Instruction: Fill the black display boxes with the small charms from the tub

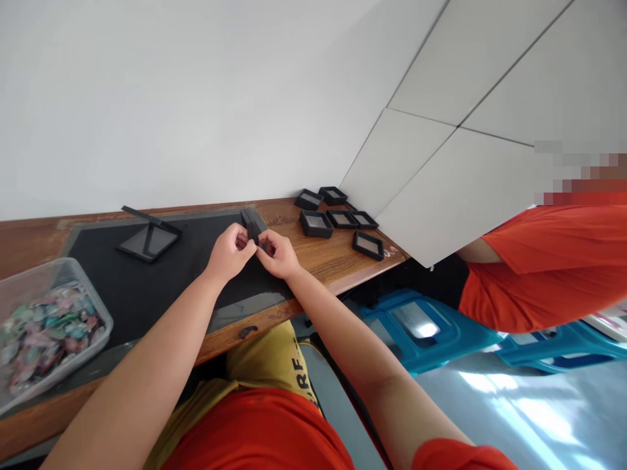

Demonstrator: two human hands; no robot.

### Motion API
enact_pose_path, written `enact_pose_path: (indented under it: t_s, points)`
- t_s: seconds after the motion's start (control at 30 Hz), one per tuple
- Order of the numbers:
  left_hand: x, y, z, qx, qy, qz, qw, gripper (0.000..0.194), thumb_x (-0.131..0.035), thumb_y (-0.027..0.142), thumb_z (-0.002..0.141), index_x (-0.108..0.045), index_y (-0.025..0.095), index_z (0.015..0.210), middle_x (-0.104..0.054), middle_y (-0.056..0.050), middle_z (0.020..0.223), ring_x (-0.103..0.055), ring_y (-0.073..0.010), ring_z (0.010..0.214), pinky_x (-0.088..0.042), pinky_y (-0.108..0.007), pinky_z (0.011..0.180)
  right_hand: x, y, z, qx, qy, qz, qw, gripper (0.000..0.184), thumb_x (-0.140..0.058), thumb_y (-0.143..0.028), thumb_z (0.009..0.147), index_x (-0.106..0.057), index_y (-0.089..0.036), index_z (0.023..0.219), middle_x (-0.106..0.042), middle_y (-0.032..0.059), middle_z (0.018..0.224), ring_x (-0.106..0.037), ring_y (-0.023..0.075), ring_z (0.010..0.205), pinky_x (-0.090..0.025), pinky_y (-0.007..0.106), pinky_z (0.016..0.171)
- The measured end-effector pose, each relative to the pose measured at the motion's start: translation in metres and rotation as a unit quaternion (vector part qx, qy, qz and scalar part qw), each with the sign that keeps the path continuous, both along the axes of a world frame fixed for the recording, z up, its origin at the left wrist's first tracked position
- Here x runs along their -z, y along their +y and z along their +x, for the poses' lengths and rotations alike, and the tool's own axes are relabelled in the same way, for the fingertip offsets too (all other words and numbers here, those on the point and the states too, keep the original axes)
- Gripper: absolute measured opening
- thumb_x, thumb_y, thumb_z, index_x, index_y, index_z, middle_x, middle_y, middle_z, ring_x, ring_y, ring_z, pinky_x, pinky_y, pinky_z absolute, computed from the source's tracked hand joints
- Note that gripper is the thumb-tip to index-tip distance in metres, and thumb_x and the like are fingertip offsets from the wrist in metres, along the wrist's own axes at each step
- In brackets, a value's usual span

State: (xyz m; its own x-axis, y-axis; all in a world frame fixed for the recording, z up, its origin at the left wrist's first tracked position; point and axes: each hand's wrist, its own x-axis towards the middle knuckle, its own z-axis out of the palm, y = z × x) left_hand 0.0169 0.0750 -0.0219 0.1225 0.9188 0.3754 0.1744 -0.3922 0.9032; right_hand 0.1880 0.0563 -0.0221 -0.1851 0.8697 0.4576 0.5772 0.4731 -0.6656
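My left hand point(232, 250) and my right hand point(280, 254) meet over the black mat point(196, 261), fingers pinched together. Between them they grip thin black strips point(249, 223), which point away from me toward the wall. My fingers cover the near ends, so I cannot tell how many pieces there are. Left of my hands, a black frame point(151, 243) with a grey panel lies on the mat, and another narrow black strip point(142, 215) sits across its far corner.
Several black box frames point(316, 224) stand at the right end of the wooden table point(281, 219). A clear plastic tub point(93, 287) of colourful small pieces point(49, 326) is at the left. Beyond a white partition point(441, 189), a person in an orange shirt point(553, 261) is near blue stools point(416, 326).
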Motion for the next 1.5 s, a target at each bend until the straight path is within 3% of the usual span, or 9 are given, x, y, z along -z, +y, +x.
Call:
enact_pose_path:
  t_s: [0.2, 0.37, 0.57, 0.73, 0.83, 0.93, 1.03, 1.23, 1.5]
  points:
    - [0.001, 0.001, 0.000, 0.001, -0.003, 0.003, 1.000, 0.013, -0.065, 0.028, 0.075, -0.054, 0.024, 0.080, -0.063, 0.002, 0.073, -0.061, -0.0173, 0.067, -0.049, -0.032, 0.066, 0.000, 0.002, 0.000, -0.002, -0.001, -0.012, 1.000, 0.023, -0.065, -0.044, 0.087, -0.056, -0.023, 0.087, -0.045, -0.0081, 0.058, -0.039, 0.0113, 0.052, -0.032, 0.029, 0.057]
    - [0.007, 0.007, -0.001, 0.015, -0.022, -0.011, 1.000, 0.017, -0.065, 0.035, 0.077, -0.055, 0.023, 0.084, -0.066, 0.000, 0.077, -0.066, -0.0195, 0.071, -0.053, -0.034, 0.068, 0.004, 0.008, 0.003, 0.019, 0.044, -0.007, 0.999, 0.024, -0.061, -0.047, 0.091, -0.055, -0.023, 0.089, -0.055, -0.0039, 0.072, -0.046, 0.0124, 0.059, -0.036, 0.029, 0.060]
    - [0.015, 0.014, -0.001, 0.053, -0.042, -0.046, 0.997, 0.021, -0.059, 0.041, 0.081, -0.054, 0.023, 0.090, -0.069, -0.003, 0.084, -0.070, -0.0203, 0.073, -0.061, -0.037, 0.071, 0.009, 0.016, 0.012, 0.149, 0.123, 0.073, 0.978, 0.022, -0.055, -0.044, 0.097, -0.059, -0.023, 0.094, -0.062, -0.0007, 0.080, -0.057, 0.0163, 0.072, -0.046, 0.032, 0.072]
    - [0.020, 0.013, -0.002, 0.065, 0.004, -0.050, 0.997, 0.025, -0.068, 0.044, 0.079, -0.058, 0.023, 0.086, -0.071, -0.004, 0.084, -0.069, -0.0220, 0.079, -0.057, -0.038, 0.076, 0.009, 0.021, 0.016, 0.203, 0.144, 0.119, 0.961, 0.032, -0.055, -0.048, 0.100, -0.068, -0.021, 0.110, -0.075, 0.0080, 0.104, -0.068, 0.0200, 0.090, -0.054, 0.034, 0.082]
    - [0.020, 0.012, -0.003, 0.043, 0.027, -0.045, 0.998, 0.033, -0.075, 0.050, 0.078, -0.060, 0.023, 0.087, -0.069, -0.003, 0.084, -0.066, -0.0213, 0.079, -0.053, -0.038, 0.079, 0.009, 0.023, 0.019, 0.203, 0.137, 0.141, 0.959, 0.033, -0.053, -0.044, 0.101, -0.071, -0.021, 0.116, -0.076, 0.0105, 0.113, -0.070, 0.0216, 0.099, -0.056, 0.036, 0.085]
    - [0.016, 0.010, -0.006, -0.047, 0.025, -0.039, 0.998, 0.042, -0.077, 0.057, 0.078, -0.056, 0.024, 0.092, -0.065, 0.000, 0.083, -0.063, -0.0202, 0.078, -0.052, -0.037, 0.080, 0.009, 0.024, 0.020, 0.190, 0.120, 0.145, 0.964, 0.031, -0.054, -0.041, 0.102, -0.073, -0.022, 0.117, -0.077, 0.0100, 0.113, -0.069, 0.0209, 0.095, -0.057, 0.035, 0.082]
    - [0.011, 0.008, -0.009, -0.111, 0.044, -0.029, 0.992, 0.034, -0.068, 0.056, 0.085, -0.056, 0.024, 0.091, -0.066, -0.002, 0.084, -0.064, -0.0215, 0.080, -0.052, -0.036, 0.080, 0.009, 0.023, 0.020, 0.168, 0.102, 0.136, 0.971, 0.029, -0.056, -0.039, 0.101, -0.076, -0.023, 0.115, -0.077, 0.0086, 0.110, -0.067, 0.0190, 0.088, -0.055, 0.033, 0.077]
    - [0.008, 0.005, -0.008, -0.069, 0.104, -0.010, 0.992, 0.013, -0.060, 0.033, 0.089, -0.067, 0.023, 0.085, -0.074, -0.007, 0.092, -0.068, -0.0263, 0.093, -0.052, -0.040, 0.087, 0.011, 0.023, 0.016, 0.098, 0.107, 0.117, 0.982, 0.021, -0.063, -0.039, 0.098, -0.074, -0.024, 0.107, -0.074, 0.0054, 0.098, -0.062, 0.0167, 0.074, -0.051, 0.032, 0.069]
    - [0.009, 0.012, -0.004, -0.056, 0.153, 0.005, 0.987, 0.023, -0.048, 0.017, 0.095, -0.068, 0.023, 0.086, -0.077, -0.009, 0.097, -0.068, -0.0298, 0.103, -0.052, -0.042, 0.096, 0.010, 0.022, 0.013, 0.086, 0.116, 0.090, 0.985, 0.025, -0.061, -0.045, 0.100, -0.069, -0.024, 0.111, -0.067, 0.0032, 0.089, -0.057, 0.0159, 0.072, -0.051, 0.031, 0.068]
